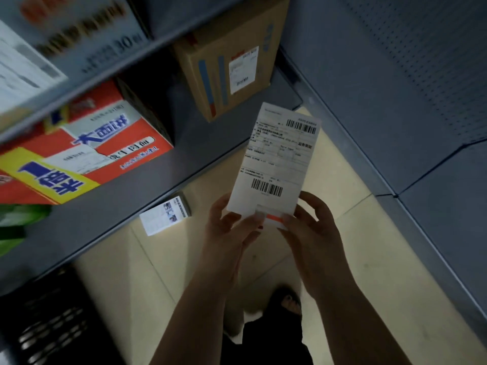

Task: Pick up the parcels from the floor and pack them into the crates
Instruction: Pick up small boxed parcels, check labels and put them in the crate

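Fine print on the white label [276,159] is too small to read, and fingers [307,209] cover its bottom edge. The black crate [52,325] is blurred and cut off at the lower left corner; the red carton [79,154] runs off the left edge

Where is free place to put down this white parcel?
Floor tiles are bare between the small box and the grey shelving. The shelf board is free in front of the red carton; behind, that and the brown carton crowd it.
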`<state>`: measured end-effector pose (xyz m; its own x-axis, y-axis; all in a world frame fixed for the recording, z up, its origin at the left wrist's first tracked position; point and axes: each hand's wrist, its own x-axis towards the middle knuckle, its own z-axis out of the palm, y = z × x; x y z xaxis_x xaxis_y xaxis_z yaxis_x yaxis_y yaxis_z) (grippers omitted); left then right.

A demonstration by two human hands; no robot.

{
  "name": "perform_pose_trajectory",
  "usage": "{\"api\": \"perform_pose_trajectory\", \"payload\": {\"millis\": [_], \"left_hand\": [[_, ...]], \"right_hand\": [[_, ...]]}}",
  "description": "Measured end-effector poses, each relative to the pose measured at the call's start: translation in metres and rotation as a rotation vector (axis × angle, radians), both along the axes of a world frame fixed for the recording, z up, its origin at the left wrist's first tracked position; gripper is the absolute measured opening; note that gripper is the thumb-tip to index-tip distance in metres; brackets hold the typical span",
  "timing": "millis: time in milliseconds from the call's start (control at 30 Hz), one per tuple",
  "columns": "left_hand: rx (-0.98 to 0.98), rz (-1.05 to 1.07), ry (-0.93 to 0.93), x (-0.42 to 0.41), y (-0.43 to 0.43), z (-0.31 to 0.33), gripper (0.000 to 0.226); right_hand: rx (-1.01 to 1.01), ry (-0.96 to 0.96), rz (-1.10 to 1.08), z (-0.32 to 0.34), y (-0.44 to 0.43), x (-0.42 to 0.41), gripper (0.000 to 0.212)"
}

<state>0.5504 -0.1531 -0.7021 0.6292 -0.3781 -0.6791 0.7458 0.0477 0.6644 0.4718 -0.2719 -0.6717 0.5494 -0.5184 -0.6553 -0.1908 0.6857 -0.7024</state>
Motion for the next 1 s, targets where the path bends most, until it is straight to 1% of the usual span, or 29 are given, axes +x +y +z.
{"api": "perform_pose_trajectory", "payload": {"millis": [100,200,233,300,400,500,600,700,867,1000], "left_hand": [[0.039,-0.113,-0.094,0.012,0.003,0.059,0.063],[0.044,-0.151,-0.192,0.035,0.008,0.133,0.042],[0.031,-0.184,-0.232,0.044,0.010,0.161,0.041],[0.009,-0.229,-0.289,0.058,0.016,0.218,0.045],[-0.051,-0.239,-0.327,0.072,0.029,0.292,0.048],[-0.111,-0.237,-0.371,0.077,0.040,0.354,0.051],[-0.158,-0.201,-0.434,0.077,0.049,0.410,0.048],[-0.213,-0.214,-0.511,0.078,0.058,0.464,0.056],[-0.328,-0.138,-0.573,0.080,0.074,0.554,0.060],[-0.383,-0.109,-0.667,0.075,0.093,0.621,0.046]], "right_hand": [[-0.074,-0.015,0.037,0.060,-0.003,0.005,0.054],[-0.154,-0.069,0.062,0.130,-0.004,0.012,0.052],[-0.186,-0.099,0.072,0.157,-0.004,0.014,0.054],[-0.253,-0.174,0.091,0.211,0.000,0.017,0.062],[-0.305,-0.295,0.057,0.283,0.012,0.020,0.054],[-0.380,-0.351,0.039,0.344,0.030,0.026,0.052],[-0.423,-0.425,-0.003,0.402,0.048,0.029,0.072],[-0.498,-0.499,-0.023,0.451,0.056,0.031,0.048],[-0.562,-0.609,-0.030,0.538,0.077,0.038,0.049],[-0.583,-0.726,-0.062,0.599,0.096,0.039,0.045]]}}
